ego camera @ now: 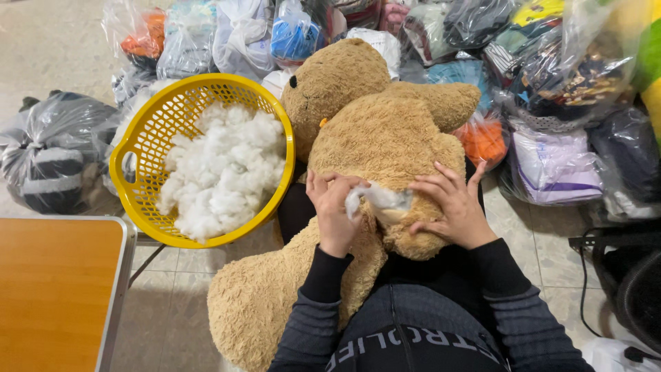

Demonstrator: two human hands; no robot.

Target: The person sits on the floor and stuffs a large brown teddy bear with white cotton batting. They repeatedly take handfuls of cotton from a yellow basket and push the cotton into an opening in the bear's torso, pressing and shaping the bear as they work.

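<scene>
I see a tan bear (372,131), white stuffing (224,172) in a yellow lattice basket (148,131), and an orange table (51,289) lower left.

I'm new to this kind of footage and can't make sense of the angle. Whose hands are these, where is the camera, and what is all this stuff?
The single picture comes from a camera worn on a person's head, looking down at their own lap. No machine is involved: these are two bare hands. The left hand pinches a tuft of white stuffing at an opening in a big tan teddy bear lying across the lap. The right hand rests on the bear, steadying it. Beside it, a yellow basket holds loose white stuffing. Plastic bags of soft items crowd the tiled floor behind, and a wooden table stands at lower left.
</scene>
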